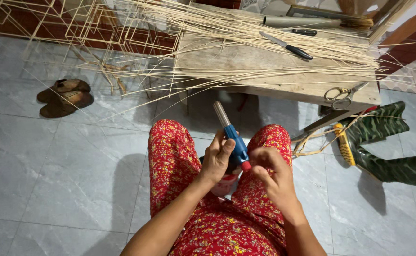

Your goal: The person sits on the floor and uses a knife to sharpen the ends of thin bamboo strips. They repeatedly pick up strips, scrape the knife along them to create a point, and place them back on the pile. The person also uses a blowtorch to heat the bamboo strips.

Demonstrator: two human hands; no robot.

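I see my left hand (217, 159) wrapped tight around a blue torch head with a silver metal nozzle (231, 135). It sits on a red and white can (225, 185), low between my knees, just in front of the near edge of the wooden bench. The nozzle tilts up and away from me, toward the bench. My right hand (272, 173) is just beside the torch. Its fingertips pinch the small red knob (246, 166) at the torch's lower end. Both hands hover over my lap, above my red trousers with little flowers (179, 156).

The long pale wooden bench (246, 64) stands in front of me. Many thin pale bamboo sticks (264, 38) lie spread across its top, and some poke out past its left and right ends. A knife with a black handle (286, 46) lies on the sticks near the far edge. A smaller black-handled tool (304, 32) lies just behind it. Silver scissors (343, 95) rest at the near right corner of the bench.

Frames made of thin sticks (99, 26) stand past the left end of the bench. A pair of brown sandals (66, 97) sits on the grey tile floor (51, 175), well off to the left. Green camouflage rubber boots (383, 142) lie on the floor by the right end of the bench.
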